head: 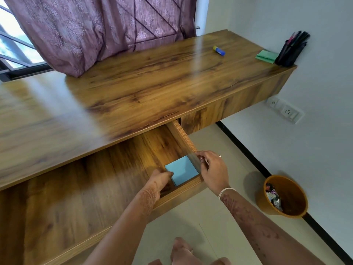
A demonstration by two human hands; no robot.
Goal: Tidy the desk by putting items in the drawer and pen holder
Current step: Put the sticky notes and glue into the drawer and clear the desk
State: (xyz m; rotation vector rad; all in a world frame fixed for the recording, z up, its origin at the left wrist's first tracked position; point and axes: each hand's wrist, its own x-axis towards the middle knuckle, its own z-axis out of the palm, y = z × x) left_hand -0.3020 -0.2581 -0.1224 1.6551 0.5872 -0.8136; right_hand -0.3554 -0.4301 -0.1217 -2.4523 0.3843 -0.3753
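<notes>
Two hands down at the open drawer (118,180): left hand (162,178) grips the blue pad (183,172) lying in its front right corner, right hand (212,169) curls over the side wall. Further back on the desk (133,88): glue stick (219,50), green notes (266,56), pen holder (290,52).

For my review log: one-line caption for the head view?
Left hand holds a blue pad in the open drawer; right hand alongside.
</notes>
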